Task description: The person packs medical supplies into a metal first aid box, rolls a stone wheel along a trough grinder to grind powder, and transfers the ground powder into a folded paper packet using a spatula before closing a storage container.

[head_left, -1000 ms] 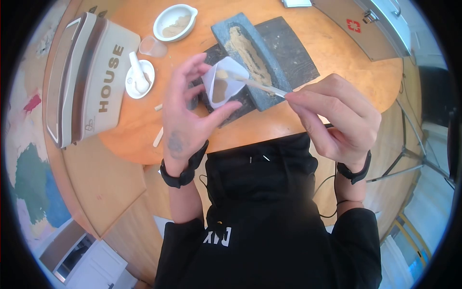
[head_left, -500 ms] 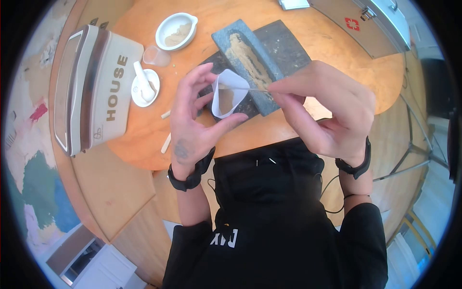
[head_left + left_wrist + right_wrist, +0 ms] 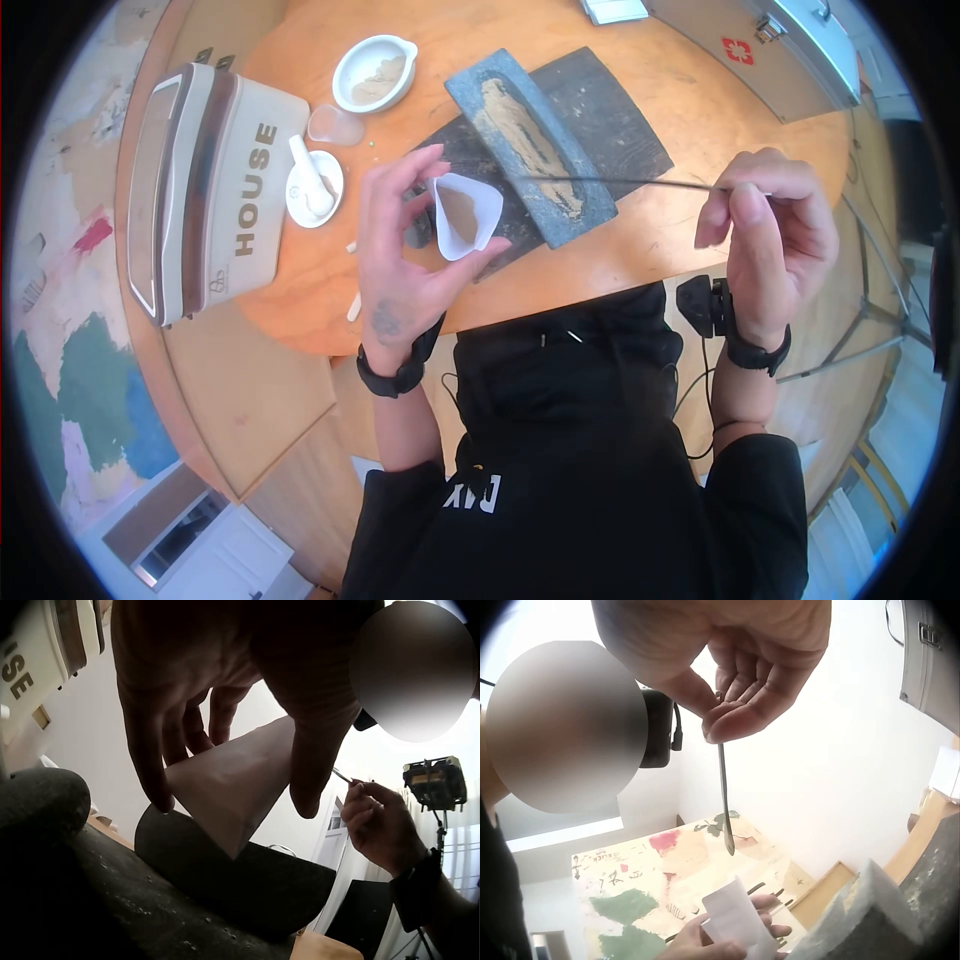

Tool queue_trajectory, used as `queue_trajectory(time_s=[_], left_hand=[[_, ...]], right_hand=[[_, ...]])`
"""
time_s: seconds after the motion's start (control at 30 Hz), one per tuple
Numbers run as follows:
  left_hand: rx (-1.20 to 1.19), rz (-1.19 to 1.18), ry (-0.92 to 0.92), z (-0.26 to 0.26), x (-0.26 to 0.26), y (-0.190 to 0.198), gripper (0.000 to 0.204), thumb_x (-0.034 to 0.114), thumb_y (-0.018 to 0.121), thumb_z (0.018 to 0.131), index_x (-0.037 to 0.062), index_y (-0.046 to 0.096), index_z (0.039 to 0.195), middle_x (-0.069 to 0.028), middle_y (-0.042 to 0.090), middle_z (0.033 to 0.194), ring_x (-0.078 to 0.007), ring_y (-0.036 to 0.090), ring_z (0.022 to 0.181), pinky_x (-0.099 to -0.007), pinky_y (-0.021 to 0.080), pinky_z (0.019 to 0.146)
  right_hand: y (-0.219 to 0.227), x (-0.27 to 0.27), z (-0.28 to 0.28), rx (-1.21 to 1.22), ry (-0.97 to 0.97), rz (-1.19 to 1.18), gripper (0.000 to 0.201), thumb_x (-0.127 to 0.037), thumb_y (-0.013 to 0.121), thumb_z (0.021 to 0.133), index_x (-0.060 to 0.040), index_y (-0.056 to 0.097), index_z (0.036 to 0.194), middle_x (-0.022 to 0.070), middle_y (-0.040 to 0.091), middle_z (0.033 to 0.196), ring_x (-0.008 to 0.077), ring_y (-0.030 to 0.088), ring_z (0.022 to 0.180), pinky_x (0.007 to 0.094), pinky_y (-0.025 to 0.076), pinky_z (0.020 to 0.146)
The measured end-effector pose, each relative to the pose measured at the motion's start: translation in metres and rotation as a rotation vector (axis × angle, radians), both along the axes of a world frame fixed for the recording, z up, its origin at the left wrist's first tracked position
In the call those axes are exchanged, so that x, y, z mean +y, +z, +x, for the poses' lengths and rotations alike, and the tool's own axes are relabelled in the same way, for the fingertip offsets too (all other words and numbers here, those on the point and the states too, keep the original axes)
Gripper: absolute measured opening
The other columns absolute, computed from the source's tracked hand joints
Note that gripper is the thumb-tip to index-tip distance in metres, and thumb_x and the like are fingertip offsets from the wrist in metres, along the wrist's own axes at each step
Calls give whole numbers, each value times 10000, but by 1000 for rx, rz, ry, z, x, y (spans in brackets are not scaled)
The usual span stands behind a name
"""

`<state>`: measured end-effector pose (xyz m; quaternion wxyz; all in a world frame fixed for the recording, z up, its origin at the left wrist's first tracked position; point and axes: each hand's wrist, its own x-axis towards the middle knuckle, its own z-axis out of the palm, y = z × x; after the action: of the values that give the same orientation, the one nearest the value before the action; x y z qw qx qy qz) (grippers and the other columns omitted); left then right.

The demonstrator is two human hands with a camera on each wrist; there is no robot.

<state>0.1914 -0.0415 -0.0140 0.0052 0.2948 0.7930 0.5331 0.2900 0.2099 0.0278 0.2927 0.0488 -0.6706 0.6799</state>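
My left hand (image 3: 400, 265) holds a folded white paper cone (image 3: 488, 207) between thumb and fingers, its mouth up and brown powder (image 3: 460, 214) inside. In the left wrist view the pointed lower end of the paper cone (image 3: 232, 795) hangs below the fingers. My right hand (image 3: 780, 225), off to the right, pinches the end of a thin metal spatula (image 3: 640, 182). Its flattened tip (image 3: 730, 841) is outside the cone, over the grey stone trough (image 3: 580, 222) in the head view. Tan powder (image 3: 515, 120) lies along the trough's hollow.
Under the trough lies a dark board (image 3: 630, 115). To the left stand a white bowl of powder (image 3: 350, 65), a clear cup (image 3: 335, 125), a small white mortar with pestle (image 3: 312, 185) and a "HOUSE" box (image 3: 250, 200). A metal case (image 3: 790, 60) sits back right.
The spatula's tip has come out of the paper cone as my right hand drew away to the right. My left hand still holds the cone in much the same place.
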Motion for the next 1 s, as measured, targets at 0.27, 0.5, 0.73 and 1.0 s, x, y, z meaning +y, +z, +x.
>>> queue_trajectory(time_s=[0.27,0.5,0.73,1.0], left_hand=[[17,11,84,7,-10,2,693,96,896,670,36,545,1265,-83,509,1157,-205,576,1075,-337,535,822],[-200,154,201,24,-7,9,565,-7,826,751,5,511,1219,-59,584,1105,-155,600,1030,-312,516,882],[-344,368,178,49,8,17,544,110,871,743,-18,522,1140,-68,536,1108,-155,618,974,-319,536,850],[-327,420,30,85,-12,23,540,119,833,798,-10,510,1212,-76,603,1141,-174,609,1093,-318,516,902]], right_hand=[[-15,-5,-15,86,-146,612,133,102,709,755,19,703,859,107,698,797,159,641,633,242,499,564],[-37,-15,-16,68,-140,922,161,-75,760,769,-76,697,917,49,634,770,199,640,667,301,504,550],[-8,-42,15,-28,-180,871,397,-193,840,700,-77,681,1044,53,563,785,205,605,679,309,485,573],[-17,-90,15,-25,41,627,227,-151,777,777,-16,654,912,91,581,763,224,595,613,332,472,550]])
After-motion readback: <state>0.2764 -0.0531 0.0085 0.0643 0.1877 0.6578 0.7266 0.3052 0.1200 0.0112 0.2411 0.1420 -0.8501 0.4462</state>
